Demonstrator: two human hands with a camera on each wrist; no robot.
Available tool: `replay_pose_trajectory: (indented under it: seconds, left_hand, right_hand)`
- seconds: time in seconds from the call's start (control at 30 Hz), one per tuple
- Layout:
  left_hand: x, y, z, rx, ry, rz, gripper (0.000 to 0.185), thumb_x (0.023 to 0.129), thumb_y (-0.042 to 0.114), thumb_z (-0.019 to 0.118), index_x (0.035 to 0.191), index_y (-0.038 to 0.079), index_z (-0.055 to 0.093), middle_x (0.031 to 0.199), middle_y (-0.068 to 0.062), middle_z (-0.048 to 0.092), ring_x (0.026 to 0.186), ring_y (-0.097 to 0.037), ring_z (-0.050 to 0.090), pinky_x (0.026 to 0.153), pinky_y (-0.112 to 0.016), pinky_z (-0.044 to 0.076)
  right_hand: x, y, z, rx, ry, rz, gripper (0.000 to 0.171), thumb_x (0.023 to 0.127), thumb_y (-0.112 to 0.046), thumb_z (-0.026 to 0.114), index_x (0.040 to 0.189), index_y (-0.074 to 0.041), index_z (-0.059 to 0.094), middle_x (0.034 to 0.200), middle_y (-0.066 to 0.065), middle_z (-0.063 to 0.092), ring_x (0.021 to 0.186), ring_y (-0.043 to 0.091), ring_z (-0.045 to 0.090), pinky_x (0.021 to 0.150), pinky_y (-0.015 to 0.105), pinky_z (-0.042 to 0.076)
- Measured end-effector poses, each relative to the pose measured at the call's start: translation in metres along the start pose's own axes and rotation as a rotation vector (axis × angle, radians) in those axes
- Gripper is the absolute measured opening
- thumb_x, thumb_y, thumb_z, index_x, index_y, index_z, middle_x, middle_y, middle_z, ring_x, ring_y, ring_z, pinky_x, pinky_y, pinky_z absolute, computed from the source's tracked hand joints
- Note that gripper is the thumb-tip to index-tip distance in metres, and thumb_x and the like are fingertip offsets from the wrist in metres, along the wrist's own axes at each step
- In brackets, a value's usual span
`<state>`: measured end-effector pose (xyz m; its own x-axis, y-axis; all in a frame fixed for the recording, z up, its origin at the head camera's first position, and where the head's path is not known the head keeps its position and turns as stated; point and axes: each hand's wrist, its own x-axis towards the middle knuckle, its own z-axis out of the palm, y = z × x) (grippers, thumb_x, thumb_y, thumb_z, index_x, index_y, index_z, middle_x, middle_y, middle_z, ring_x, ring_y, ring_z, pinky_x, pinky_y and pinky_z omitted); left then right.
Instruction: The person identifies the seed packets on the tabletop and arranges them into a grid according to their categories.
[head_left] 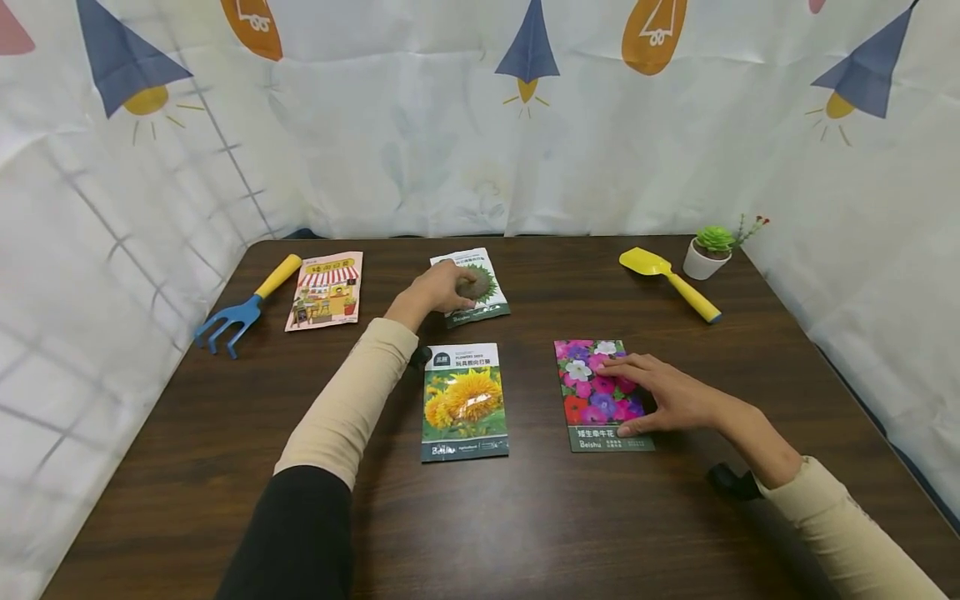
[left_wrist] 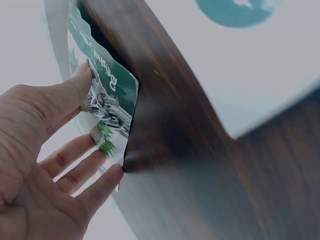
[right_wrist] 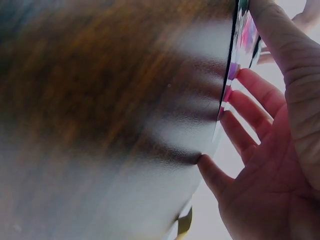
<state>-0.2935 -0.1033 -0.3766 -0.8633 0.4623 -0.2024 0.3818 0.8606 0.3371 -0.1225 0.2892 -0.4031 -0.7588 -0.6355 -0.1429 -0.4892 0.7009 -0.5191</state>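
- We see a dark wooden table [head_left: 525, 517] filling most of the head view, with a white printed curtain [head_left: 420, 150] hanging behind it and along both sides.
- Our left hand [head_left: 435, 290] reaches to the far middle of the table and rests on the green-edged seed packet [head_left: 480, 287]. In the left wrist view its fingers [left_wrist: 75, 160] lie nearly straight and spread over that packet [left_wrist: 107, 107], the thumb pressing the printed face; nothing is pinched or curled round.
- Our right hand [head_left: 667, 398] lies flat on the right part of the petunia seed packet [head_left: 600, 392], which sits on the near right of the table. In the right wrist view the fingers [right_wrist: 250, 107] are straight and fanned against the packet's [right_wrist: 240, 45] surface, so this hand too is loose, gripping nothing.
- Between the two arms, untouched, lies the sunflower seed packet [head_left: 465, 402], just nearer to us than the green-edged one.
- Far left lies a pink shop-front seed packet [head_left: 325, 290], and just beside it a blue hand rake [head_left: 243, 310] with a yellow handle.
- Far right lies a yellow trowel [head_left: 669, 282], its blade near a small potted succulent [head_left: 708, 250] at the table's corner.
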Motion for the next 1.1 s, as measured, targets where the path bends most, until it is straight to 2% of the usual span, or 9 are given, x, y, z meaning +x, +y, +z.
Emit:
replay_pose_trajectory:
  seconds: [0.13, 0.33, 0.7, 1.1]
  left_hand:
    - [0.004, 0.006, 0.000, -0.012, 0.000, 0.020, 0.058, 0.097, 0.027, 0.073, 0.149, 0.009, 0.054, 0.145, -0.020, 0.052, 0.137, -0.037, 0.047, 0.111, -0.049, 0.042]
    - [0.015, 0.017, 0.002, -0.009, -0.016, 0.024, 0.058, 0.098, 0.029, 0.072, 0.150, 0.011, 0.053, 0.149, -0.017, 0.050, 0.140, -0.035, 0.044, 0.113, -0.049, 0.040]
    - [0.034, 0.044, 0.008, 0.009, -0.024, 0.029, 0.058, 0.099, 0.030, 0.070, 0.151, 0.012, 0.052, 0.153, -0.014, 0.047, 0.144, -0.033, 0.040, 0.114, -0.049, 0.039]
    - [0.053, 0.074, 0.015, -0.019, -0.025, 0.011, 0.049, 0.100, 0.029, 0.069, 0.144, 0.014, 0.055, 0.148, -0.009, 0.052, 0.138, -0.029, 0.047, 0.108, -0.050, 0.044]
  right_hand:
    - [0.001, 0.000, 0.000, 0.002, -0.006, 0.000, 0.091, 0.081, -0.057, 0.081, 0.155, -0.019, 0.045, 0.156, 0.015, 0.041, 0.140, 0.044, 0.039, 0.107, 0.070, 0.037]
    - [0.001, 0.000, -0.001, 0.000, -0.005, -0.002, 0.091, 0.081, -0.057, 0.080, 0.155, -0.019, 0.045, 0.157, 0.014, 0.041, 0.140, 0.043, 0.039, 0.108, 0.070, 0.036]
    - [0.001, 0.000, 0.000, 0.001, -0.007, 0.010, 0.091, 0.081, -0.057, 0.081, 0.155, -0.020, 0.044, 0.157, 0.013, 0.041, 0.141, 0.043, 0.038, 0.108, 0.070, 0.036]
    - [0.001, 0.001, 0.001, 0.000, -0.006, 0.007, 0.091, 0.081, -0.056, 0.081, 0.155, -0.020, 0.044, 0.157, 0.014, 0.041, 0.141, 0.043, 0.039, 0.108, 0.069, 0.036]
